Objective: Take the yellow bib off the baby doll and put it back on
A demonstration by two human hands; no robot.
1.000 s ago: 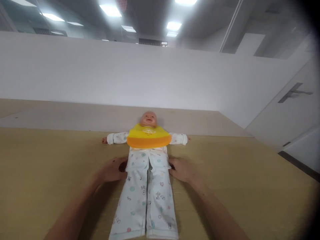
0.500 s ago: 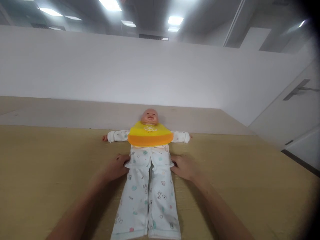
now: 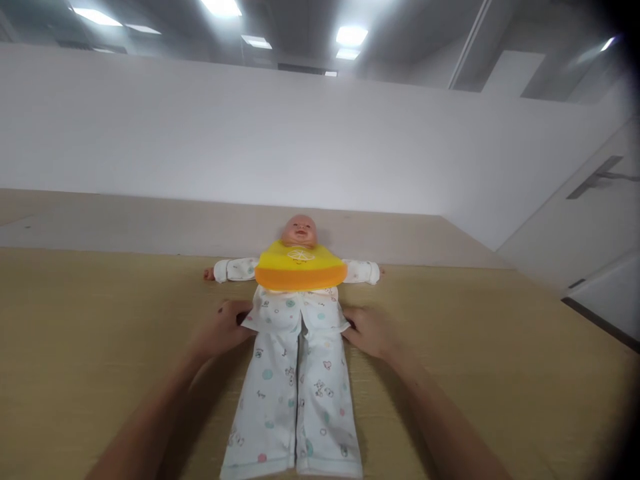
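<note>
A baby doll [image 3: 300,231] lies on its back with both arms stretched sideways and its head pointing away from me. It wears a yellow bib [image 3: 300,260] with an orange lower pocket over a white printed top [image 3: 277,313]. White printed trousers [image 3: 320,400] reach down to the bottom of the view. My left hand [image 3: 225,328] pinches the top's lower hem at the left corner and draws it outward. On the other side, my right hand [image 3: 367,331] is closed on the hem's right corner. The fingertips of both hands are partly hidden by the cloth.
The doll rests on a wood-coloured tabletop [image 3: 115,360]. Behind it runs a pale strip [image 3: 150,227] along a white partition [image 3: 275,140]. A door handle [image 3: 600,177] shows at the right, and ceiling lights glow above.
My left hand has moved slightly left and up, pulling the left corner of the top's hem outward. My right hand stays nearly in place, and the view has tilted a little.
</note>
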